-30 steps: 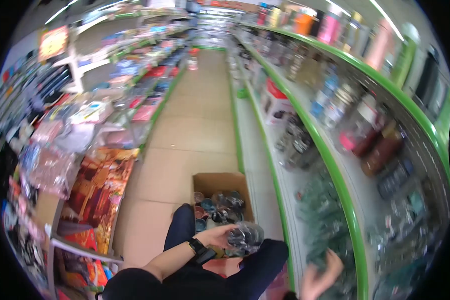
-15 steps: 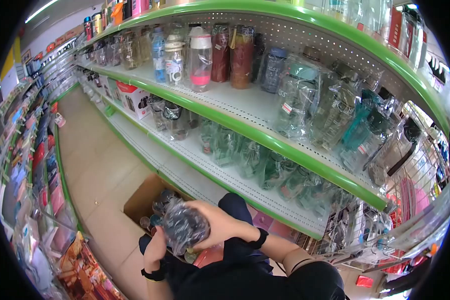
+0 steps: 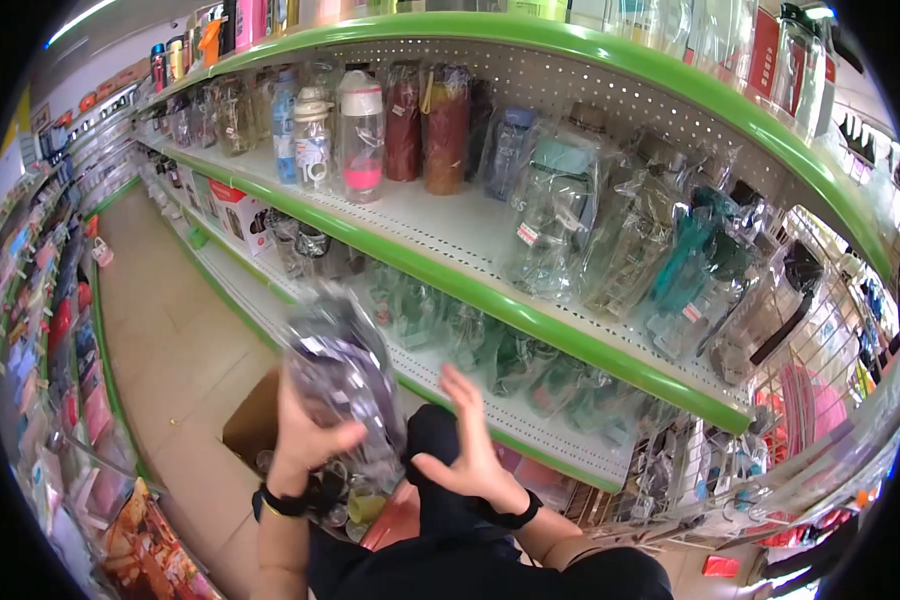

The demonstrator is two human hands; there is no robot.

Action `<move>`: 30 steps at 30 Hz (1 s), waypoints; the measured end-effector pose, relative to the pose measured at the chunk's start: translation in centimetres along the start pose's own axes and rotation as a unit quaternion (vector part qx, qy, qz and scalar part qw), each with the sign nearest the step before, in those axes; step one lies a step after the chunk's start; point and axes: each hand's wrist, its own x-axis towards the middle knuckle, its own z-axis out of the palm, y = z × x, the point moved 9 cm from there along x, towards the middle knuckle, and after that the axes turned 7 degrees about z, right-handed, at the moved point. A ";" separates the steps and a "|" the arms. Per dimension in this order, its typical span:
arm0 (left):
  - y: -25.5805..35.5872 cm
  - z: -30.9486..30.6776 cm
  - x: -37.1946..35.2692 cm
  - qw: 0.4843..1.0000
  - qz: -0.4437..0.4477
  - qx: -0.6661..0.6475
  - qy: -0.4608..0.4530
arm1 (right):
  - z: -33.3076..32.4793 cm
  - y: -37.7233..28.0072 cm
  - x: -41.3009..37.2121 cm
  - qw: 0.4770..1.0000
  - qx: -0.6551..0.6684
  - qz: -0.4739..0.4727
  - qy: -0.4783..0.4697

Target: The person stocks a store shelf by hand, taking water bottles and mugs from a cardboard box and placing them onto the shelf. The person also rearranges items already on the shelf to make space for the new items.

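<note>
A dark-topped bottle in clear plastic wrap (image 3: 345,365) is held up in front of my body, smeared by motion. My left hand (image 3: 310,430) grips its left side, thumb across the front. To the right of the bottle, apart from it, my right hand (image 3: 470,445) is open with thumb and fingers spread. Below them stands an open cardboard box (image 3: 252,425) on the floor. Inside it are more cups or bottles, among them a yellowish-green one (image 3: 366,507), partly hidden by my left arm.
Green-edged shelving (image 3: 490,290) runs along the right. On its middle shelf are a pink-and-clear bottle (image 3: 361,140), a brown bottle (image 3: 447,130) and a wrapped teal-lidded bottle (image 3: 558,205). Wrapped green bottles (image 3: 470,335) line the lower shelf. A wire rack (image 3: 820,330) stands far right.
The wrapped bottle has risen from over the box toward the shelves, with my left hand on it. My right hand has let go and moved to the right. The view has shifted slightly.
</note>
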 end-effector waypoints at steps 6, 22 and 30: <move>7.4 4.9 13.3 0.972 0.227 0.036 0.057 | -13.9 -3.4 -3.9 0.888 -0.212 -0.143 0.383; -9.4 13.7 32.6 0.927 0.141 0.347 0.018 | -21.8 -0.3 -3.2 0.731 -0.520 -0.001 0.441; -13.0 14.9 33.1 0.897 -0.025 0.434 -0.076 | -21.5 -0.6 -3.2 0.722 -0.548 -0.023 0.422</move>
